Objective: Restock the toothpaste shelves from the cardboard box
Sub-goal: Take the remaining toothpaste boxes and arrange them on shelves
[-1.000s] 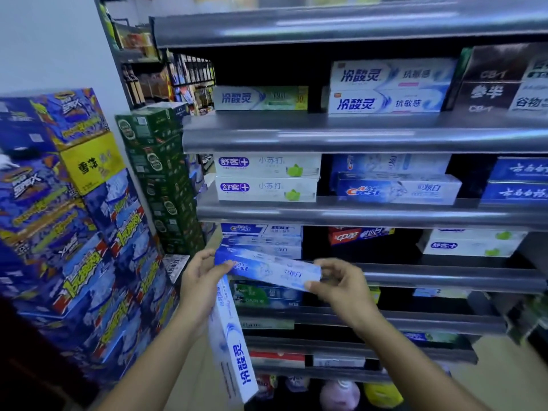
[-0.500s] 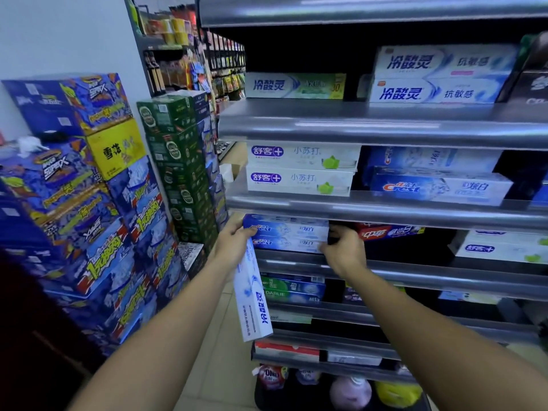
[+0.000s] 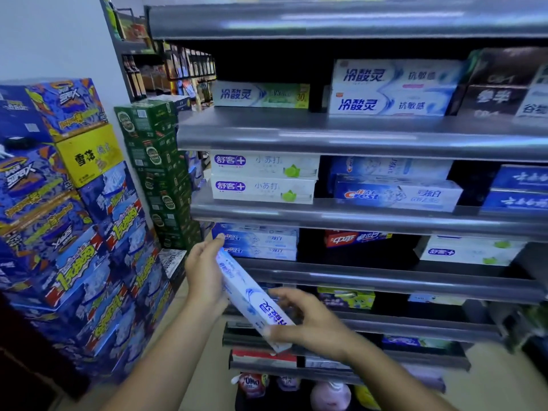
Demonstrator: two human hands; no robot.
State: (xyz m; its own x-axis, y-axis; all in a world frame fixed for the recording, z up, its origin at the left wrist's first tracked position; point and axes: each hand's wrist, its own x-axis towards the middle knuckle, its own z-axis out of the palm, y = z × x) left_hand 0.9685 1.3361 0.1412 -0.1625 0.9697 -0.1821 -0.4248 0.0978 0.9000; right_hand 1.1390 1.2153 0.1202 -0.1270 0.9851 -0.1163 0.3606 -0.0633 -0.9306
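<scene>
The left hand (image 3: 204,280) clasps the upper end of a long, glossy white-and-blue cardboard toothpaste carton (image 3: 252,298) slanting from 11 to 5 o'clock in front of the shelves. The right hand (image 3: 308,321) pinches its lower end. At 1 o'clock, flat blue-white cartons (image 3: 261,241) lie stacked on a rounded grey metal shelf (image 3: 385,277).

Retail shop, grocery-type aisle: tiered grey metal shelves (image 3: 355,137) above and behind the fingers (image 3: 292,295) carry boxed toothpaste (image 3: 264,176) in outward-facing rows, several brands; left of the fingers, printed drink cartons (image 3: 89,203) stacked high from the floor; beyond those, another aisle of bottles (image 3: 189,66)
</scene>
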